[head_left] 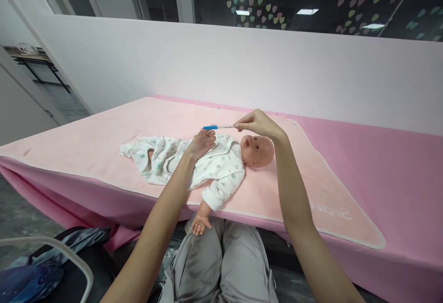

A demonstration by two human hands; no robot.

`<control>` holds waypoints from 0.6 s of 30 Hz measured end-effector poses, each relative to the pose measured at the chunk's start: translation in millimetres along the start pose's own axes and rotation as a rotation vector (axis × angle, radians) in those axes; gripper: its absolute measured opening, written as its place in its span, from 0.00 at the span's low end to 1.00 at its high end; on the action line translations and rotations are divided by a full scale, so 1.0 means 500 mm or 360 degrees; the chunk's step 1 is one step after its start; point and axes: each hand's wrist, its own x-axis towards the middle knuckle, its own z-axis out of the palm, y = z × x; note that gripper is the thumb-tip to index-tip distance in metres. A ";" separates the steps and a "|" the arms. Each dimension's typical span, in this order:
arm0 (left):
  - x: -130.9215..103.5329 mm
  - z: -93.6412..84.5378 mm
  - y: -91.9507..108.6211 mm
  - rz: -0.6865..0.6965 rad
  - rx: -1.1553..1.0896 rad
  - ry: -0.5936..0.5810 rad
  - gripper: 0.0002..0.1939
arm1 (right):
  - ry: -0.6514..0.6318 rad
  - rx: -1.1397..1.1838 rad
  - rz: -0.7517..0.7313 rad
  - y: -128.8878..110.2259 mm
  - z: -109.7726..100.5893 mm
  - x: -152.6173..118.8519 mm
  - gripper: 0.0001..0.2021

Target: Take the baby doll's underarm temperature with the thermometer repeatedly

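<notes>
Right hand (259, 122) pinching, wrist (281, 135) bent; left hand (202, 143) lower, half-curled, arm (168, 210) outstretched.

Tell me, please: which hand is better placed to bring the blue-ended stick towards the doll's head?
Probably the right hand: it pinches the blue-ended stick by its thin end, near the doll's head. The left hand, near the blue end, is farther away.
</notes>
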 end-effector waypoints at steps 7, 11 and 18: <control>-0.005 0.011 0.003 0.0127 -0.0108 0.0214 0.05 | -0.0157 -0.0091 0.0006 -0.021 0.000 -0.005 0.09; -0.004 0.010 0.001 0.0150 -0.0158 0.0229 0.06 | -0.0188 -0.0031 0.0006 -0.028 0.003 -0.007 0.10; 0.008 -0.002 -0.007 0.0226 -0.0157 0.0240 0.11 | -0.0220 -0.0018 0.0078 -0.021 0.003 -0.001 0.08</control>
